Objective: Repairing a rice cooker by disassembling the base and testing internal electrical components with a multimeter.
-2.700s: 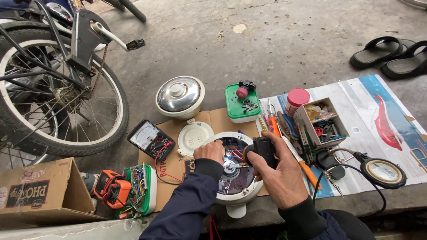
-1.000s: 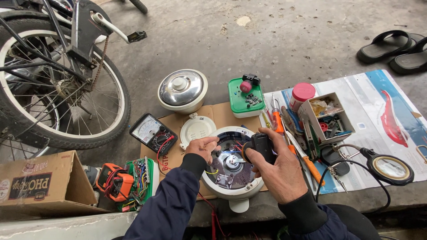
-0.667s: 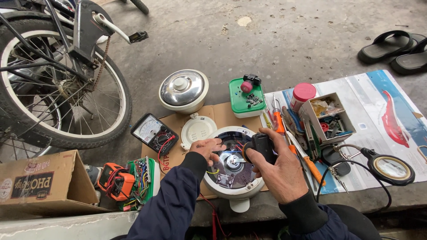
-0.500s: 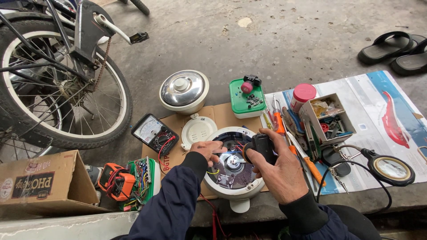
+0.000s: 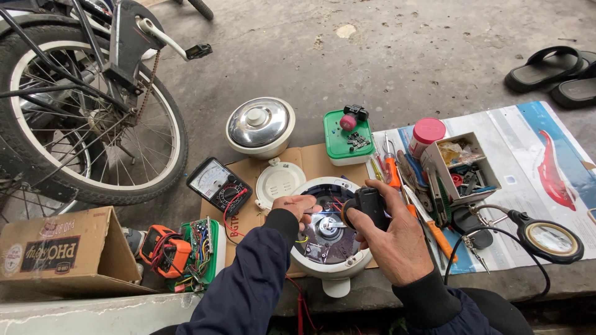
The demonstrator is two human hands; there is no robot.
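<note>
While your head has tipped a little since the oldest picture, so that the whole spread now sits slightly lower and to the right in view, your hands have hardly moved over the last half second. Your left hand rests on the near-left rim of the white cooker base, which lies upturned on the cardboard sheet in front of you, its round metal plate and coloured wires showing inside. The fingers are curled and pinched together over the opening; whether they nip a wire or a small part, you cannot tell from here. Your right hand is closed round the black handle of a soldering iron, whose tip points left into the base towards your left fingers, just as it did a second ago.

Beyond the base, the small white lid lies flat on the cardboard, and the steel-topped pot stands behind it on the concrete. The meter lies to the left with its red lead trailing. The green box and the red-capped jar stand further back, and the open parts box sits to your right beside the screwdrivers. The magnifying glass lies on the poster at far right. The bicycle wheel stays at upper left.
</note>
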